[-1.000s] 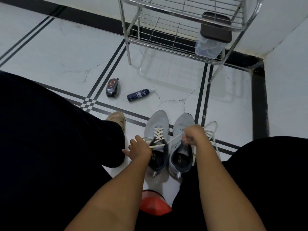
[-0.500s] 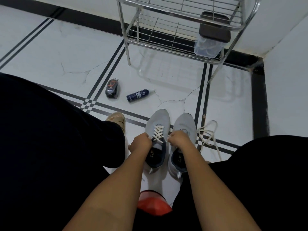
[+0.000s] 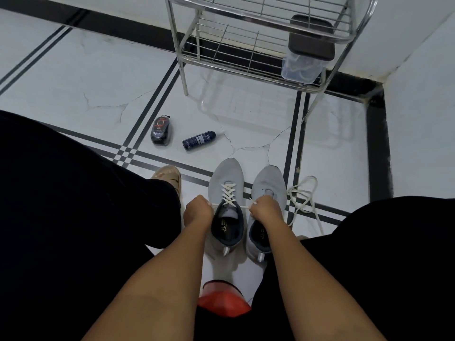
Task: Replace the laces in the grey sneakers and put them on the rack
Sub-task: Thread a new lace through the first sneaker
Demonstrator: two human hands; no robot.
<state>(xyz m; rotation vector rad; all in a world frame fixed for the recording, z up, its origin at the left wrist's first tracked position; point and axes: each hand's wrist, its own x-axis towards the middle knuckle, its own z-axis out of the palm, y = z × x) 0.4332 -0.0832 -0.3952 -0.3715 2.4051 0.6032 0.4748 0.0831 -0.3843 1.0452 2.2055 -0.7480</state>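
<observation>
Two grey sneakers stand side by side on the white tiled floor between my knees. The left sneaker (image 3: pixel 225 178) carries a white lace (image 3: pixel 228 194) crossed through its eyelets. My left hand (image 3: pixel 197 212) grips one lace end at the shoe's left side. My right hand (image 3: pixel 265 209) grips the other end on the right, over the right sneaker (image 3: pixel 268 179), which shows no lace. The lace runs taut between both fists across the collar. A loose white lace (image 3: pixel 301 195) lies on the floor right of the shoes. The metal wire rack (image 3: pixel 246 45) stands beyond.
A clear box with a dark lid (image 3: pixel 306 52) sits on the rack's lower shelf. A dark shoe-polish sponge (image 3: pixel 161 131) and a small dark bottle (image 3: pixel 199 141) lie on the floor to the left. A red object (image 3: pixel 222 300) is near my lap. White walls meet at right.
My hands came together over the left sneaker's tongue half a second ago, then drew apart again. Now they hold the lace ends stretched sideways across the collar.
</observation>
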